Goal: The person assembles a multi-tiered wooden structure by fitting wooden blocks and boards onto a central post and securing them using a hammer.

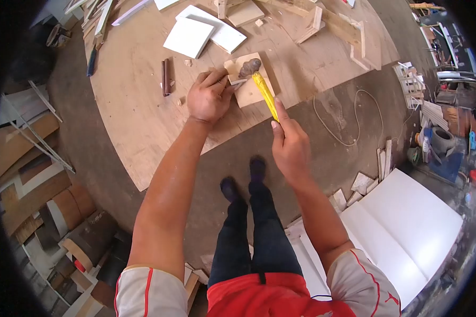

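My right hand [292, 145] is closed round the yellow handle of a hammer [266, 97]. The hammer's brownish head is over a pale wooden block [254, 94] near the table's front edge; whether it touches is hard to tell. At the block's left side, my left hand [209, 98] is closed with its fingers bent against the wood. A slim, light grey piece [239, 82] sticks out from these fingers towards the hammer head. Its kind cannot be made out, since the fingers hide most of it.
Two dark brown sticks [166, 77] lie left of my left hand on the wooden table [143, 132]. White boards [189, 37] and a wooden frame [333, 24] are farther back. A cord [349, 143] trails over the floor; large white panels [407, 222] lie at the right.
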Action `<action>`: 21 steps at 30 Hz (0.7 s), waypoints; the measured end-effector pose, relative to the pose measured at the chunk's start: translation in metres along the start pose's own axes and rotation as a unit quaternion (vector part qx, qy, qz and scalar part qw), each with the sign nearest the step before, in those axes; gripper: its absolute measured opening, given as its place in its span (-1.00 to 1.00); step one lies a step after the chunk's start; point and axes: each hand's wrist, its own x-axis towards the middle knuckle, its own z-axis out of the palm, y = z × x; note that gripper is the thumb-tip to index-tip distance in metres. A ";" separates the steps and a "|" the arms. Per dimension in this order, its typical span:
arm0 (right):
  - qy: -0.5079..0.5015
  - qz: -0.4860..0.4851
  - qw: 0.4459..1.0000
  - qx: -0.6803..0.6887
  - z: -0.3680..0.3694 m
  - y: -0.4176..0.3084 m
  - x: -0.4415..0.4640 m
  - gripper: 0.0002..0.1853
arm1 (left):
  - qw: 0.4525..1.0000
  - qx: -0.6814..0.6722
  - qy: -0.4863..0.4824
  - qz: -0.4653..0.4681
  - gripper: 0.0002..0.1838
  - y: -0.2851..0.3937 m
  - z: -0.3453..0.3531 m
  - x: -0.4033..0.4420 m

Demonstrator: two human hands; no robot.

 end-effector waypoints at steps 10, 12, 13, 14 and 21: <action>0.026 -0.004 0.999 0.045 0.013 0.007 -0.004 -0.44 | 1.000 0.001 -0.014 -0.003 -0.73 0.001 0.002 -0.003; 0.022 0.011 0.998 0.065 0.017 0.013 0.000 -0.44 | 1.000 0.004 -0.019 -0.002 -0.73 0.000 0.000 0.001; 0.006 0.008 0.998 0.058 0.009 0.015 0.005 -0.43 | 1.000 0.011 -0.015 -0.003 -0.73 -0.002 -0.003 0.003; -0.011 0.015 0.999 0.047 0.001 0.015 0.003 -0.43 | 1.000 0.011 -0.017 -0.003 -0.73 0.000 -0.004 0.000; 0.058 -0.001 0.994 0.088 0.023 -0.001 -0.009 -0.44 | 1.000 0.012 -0.014 -0.001 -0.74 -0.001 0.002 0.001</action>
